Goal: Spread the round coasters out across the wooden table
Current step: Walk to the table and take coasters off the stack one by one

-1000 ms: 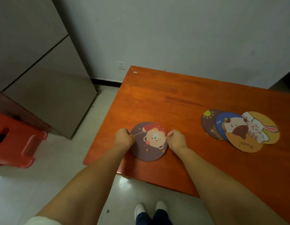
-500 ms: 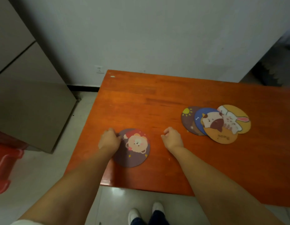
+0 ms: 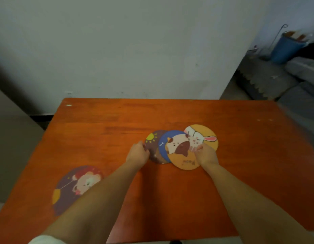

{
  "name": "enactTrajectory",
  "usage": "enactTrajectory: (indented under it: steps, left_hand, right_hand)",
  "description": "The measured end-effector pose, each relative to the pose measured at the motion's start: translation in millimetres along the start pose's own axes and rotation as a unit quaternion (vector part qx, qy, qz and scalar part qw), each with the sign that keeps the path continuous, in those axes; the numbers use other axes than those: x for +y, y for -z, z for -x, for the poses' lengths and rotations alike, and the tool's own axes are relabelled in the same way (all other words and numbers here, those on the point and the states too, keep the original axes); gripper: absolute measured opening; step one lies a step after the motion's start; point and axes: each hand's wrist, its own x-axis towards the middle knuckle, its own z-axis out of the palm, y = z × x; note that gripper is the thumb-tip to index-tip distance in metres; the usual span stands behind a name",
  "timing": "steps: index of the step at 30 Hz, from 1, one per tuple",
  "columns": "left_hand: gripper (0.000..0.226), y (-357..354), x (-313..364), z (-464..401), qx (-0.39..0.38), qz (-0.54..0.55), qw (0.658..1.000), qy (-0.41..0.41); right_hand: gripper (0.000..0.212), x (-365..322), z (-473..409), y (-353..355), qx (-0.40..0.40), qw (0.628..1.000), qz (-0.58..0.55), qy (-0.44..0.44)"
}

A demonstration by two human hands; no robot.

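Several round coasters overlap in a row at the middle of the wooden table (image 3: 244, 161): a brown sun coaster (image 3: 152, 139), a blue one (image 3: 163, 147), an orange dog coaster (image 3: 185, 162) on top, and a yellow rabbit coaster (image 3: 204, 135). My left hand (image 3: 137, 153) curls on the left edge of the brown sun coaster. My right hand (image 3: 206, 154) pinches the right edge of the orange dog coaster, touching the rabbit one. A purple lion coaster (image 3: 74, 186) lies alone at the front left, partly hidden by my left forearm.
The table's far edge meets a white wall. A grey cabinet (image 3: 10, 141) stands left of the table. At the right are grey cushions (image 3: 304, 71) and a blue bucket (image 3: 286, 48) on the floor beyond.
Both hands let go of the lion coaster, which stays at the front left, and moved right to the overlapped coasters. The view turned right with them.
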Motion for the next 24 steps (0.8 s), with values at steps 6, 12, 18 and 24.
enactTrajectory:
  steps: [6,12,18,24]
  left_hand:
    - [0.031,-60,60,-20,-0.038,-0.029,0.999,0.011]
    - [0.044,-82,80,-38,-0.047,-0.064,0.995,0.064]
    - [0.031,-84,79,-44,-0.033,-0.039,0.994,0.101]
    - [0.05,-76,73,-34,0.003,0.113,0.985,0.134]
  right_hand:
    - [0.033,37,-56,21,-0.038,0.998,-0.021,-0.037]
    - [0.022,39,-78,18,-0.081,0.994,-0.022,-0.068]
    - [0.033,22,-79,4,-0.118,0.99,-0.019,-0.068]
    - [0.024,26,-72,7,-0.112,0.991,-0.05,-0.059]
